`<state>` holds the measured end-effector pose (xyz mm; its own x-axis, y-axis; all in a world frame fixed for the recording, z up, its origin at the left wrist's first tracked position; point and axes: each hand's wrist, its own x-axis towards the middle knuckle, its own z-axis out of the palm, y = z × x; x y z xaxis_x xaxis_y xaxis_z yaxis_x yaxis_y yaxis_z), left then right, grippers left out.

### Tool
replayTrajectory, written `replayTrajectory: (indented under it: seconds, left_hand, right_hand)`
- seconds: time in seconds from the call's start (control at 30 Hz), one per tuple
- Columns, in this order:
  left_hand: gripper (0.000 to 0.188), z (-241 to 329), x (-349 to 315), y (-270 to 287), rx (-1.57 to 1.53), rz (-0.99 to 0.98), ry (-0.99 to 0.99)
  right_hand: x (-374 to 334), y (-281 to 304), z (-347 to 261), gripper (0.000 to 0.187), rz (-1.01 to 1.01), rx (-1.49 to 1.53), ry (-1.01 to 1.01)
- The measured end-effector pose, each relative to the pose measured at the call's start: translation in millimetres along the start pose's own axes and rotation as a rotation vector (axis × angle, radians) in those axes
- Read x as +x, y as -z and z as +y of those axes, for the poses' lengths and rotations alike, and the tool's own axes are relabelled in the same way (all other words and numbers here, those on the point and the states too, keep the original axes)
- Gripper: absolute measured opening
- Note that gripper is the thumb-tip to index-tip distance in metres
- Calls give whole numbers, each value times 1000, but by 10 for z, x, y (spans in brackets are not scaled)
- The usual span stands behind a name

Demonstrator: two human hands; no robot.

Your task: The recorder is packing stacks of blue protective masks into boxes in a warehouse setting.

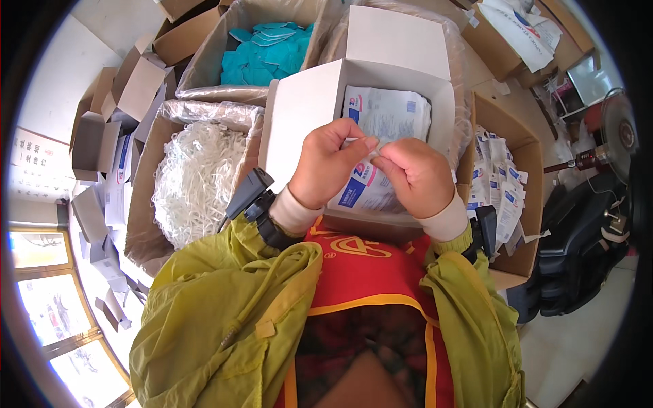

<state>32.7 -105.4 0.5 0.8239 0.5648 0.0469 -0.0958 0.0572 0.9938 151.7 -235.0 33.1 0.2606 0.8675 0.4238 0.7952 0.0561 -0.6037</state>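
Small, thin white piece [375, 151] held up between both hands, above the near half of an open white cardboard box [299, 129]. Visible part runs roughly crosswise, one end toward each hand; fingers cover most of it, so full length and exact shape cannot be told. Looks pale and soft-edged; material unclear.

Left hand [325, 163]: thumb and forefinger closed in a pinch on the piece, other fingers curled in. Right hand [418, 175]: thumb and forefinger likewise pinched on it, remaining fingers folded. The two sets of fingertips are close together.

Below, inside the box: flat, rectangular white packets with blue print [391, 115], thin and slightly crinkled, lying face up. Far ones sit nearly square to the box walls; near ones slant, printed band rising toward the right. Box flaps smooth, matte, spread outward left and far side.

Left: brown cardboard carton lined with clear, wrinkled plastic [139, 197], filled with a tangled heap of thin white loops [197, 180]. Beyond it, a similar lined carton [197, 75] of teal flat pieces [269, 54], loosely overlapped. Right: open brown cardboard carton [520, 265], more white-and-blue packets [500, 183] jumbled at mixed angles.
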Motion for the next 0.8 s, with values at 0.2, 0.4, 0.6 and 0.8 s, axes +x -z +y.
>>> replayTrajectory:
  seconds: [0.2,0.4,0.6,0.8]
  left_hand:
    - [18,-23,108,108,-298,176,199]
    - [20,-179,318,496,387,343,-85]
    - [21,-18,143,446,707,201,-468]
    - [25,338,-190,227,273,-494,59]
  right_hand:
    - [-76,-113,-204,7,-39,-255,282]
    - [-209,327,-566,15,70,-5,231]
    - [-228,497,-463,10,104,-67,46]
    - [-212,303,-286,5,76,-60,30]
